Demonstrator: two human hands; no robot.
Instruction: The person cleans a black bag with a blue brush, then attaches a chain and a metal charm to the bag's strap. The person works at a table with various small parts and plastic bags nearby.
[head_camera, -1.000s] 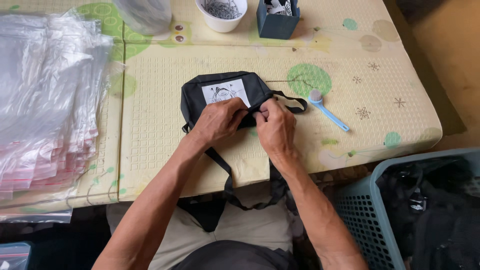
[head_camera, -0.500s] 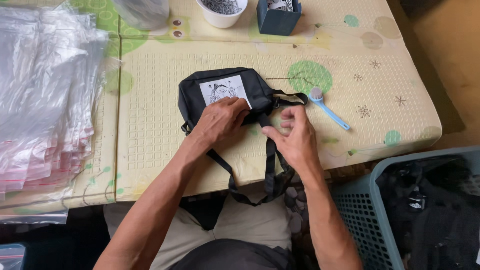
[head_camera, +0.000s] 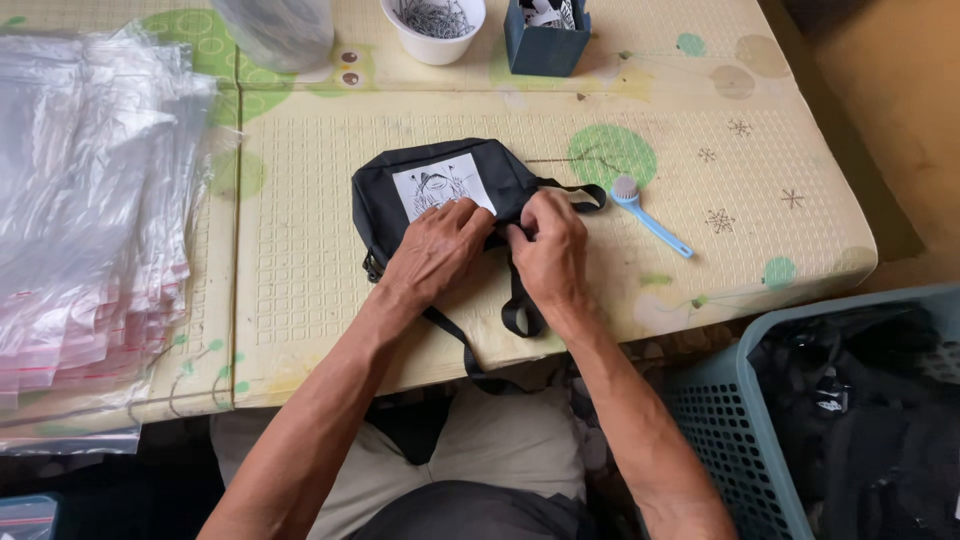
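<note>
a small black bag (head_camera: 440, 195) lies flat near the front edge of the pale yellow foam mat (head_camera: 300, 290), long axis left to right, its white square label facing up. the left hand (head_camera: 435, 250) presses flat on it, fingers loosely spread, gripping nothing; the right hand (head_camera: 548, 250) pinches the black strap (head_camera: 520, 310), which trails toward the person. clear plastic bags (head_camera: 90, 200) are stacked at left, a teal basket (head_camera: 740, 440) lower right.

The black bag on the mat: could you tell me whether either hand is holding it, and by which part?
The left hand presses flat on the black bag; the right hand pinches its strap beside the bag's near edge.
</note>
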